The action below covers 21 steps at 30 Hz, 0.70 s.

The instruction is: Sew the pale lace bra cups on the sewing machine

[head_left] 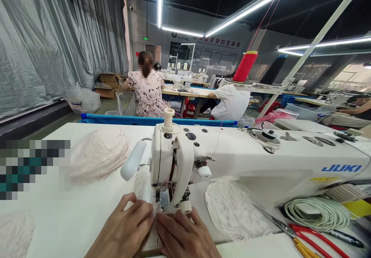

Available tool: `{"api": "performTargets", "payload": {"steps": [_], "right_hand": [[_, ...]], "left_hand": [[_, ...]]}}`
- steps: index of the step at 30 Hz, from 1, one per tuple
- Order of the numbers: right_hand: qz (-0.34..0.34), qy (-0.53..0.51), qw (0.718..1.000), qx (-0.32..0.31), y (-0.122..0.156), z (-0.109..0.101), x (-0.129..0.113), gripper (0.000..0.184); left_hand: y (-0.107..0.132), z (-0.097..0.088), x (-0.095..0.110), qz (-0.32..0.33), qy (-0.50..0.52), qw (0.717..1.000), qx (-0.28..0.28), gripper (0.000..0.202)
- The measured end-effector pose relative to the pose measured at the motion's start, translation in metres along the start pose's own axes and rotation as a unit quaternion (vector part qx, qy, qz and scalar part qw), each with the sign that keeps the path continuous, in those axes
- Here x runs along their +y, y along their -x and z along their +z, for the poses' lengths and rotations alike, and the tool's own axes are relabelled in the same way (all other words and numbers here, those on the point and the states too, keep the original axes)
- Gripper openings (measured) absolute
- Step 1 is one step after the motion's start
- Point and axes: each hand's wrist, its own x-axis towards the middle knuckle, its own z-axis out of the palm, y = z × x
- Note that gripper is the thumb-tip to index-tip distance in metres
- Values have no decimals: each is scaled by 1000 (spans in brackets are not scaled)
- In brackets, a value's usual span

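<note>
A white sewing machine (171, 161) stands in front of me, its head over the pale bed. Just left of the needle area, my left hand (124, 225) has its fingers bent and pressed together on a white lace piece (142, 184), which runs behind the machine head. My right hand (185, 233) is close beside it, in front of the presser foot, fingertips curled down at the work. My fingers cover most of the fabric under the foot. Another rounded lace piece (228, 207) lies flat under the machine arm.
At left lies a pile of pale lace pieces (98, 153). To the right are red-handled scissors (310, 238), a coil of light green cord (317, 211) and a black marker (346, 238). A red thread cone (245, 66) stands behind the machine. Two people sit at tables beyond.
</note>
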Motion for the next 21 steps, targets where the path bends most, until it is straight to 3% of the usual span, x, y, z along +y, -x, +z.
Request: {"api": "performTargets", "payload": {"steps": [9, 17, 21], "right_hand": [[4, -15, 999, 35, -5, 1, -3, 17], [18, -12, 1000, 9, -7, -2, -2, 30], [26, -24, 999, 13, -6, -2, -1, 27]], "left_hand": [[-3, -6, 9, 17, 3, 998, 69, 31], [5, 0, 2, -2, -40, 999, -37, 14], [1, 1, -3, -7, -58, 997, -53, 26]]}}
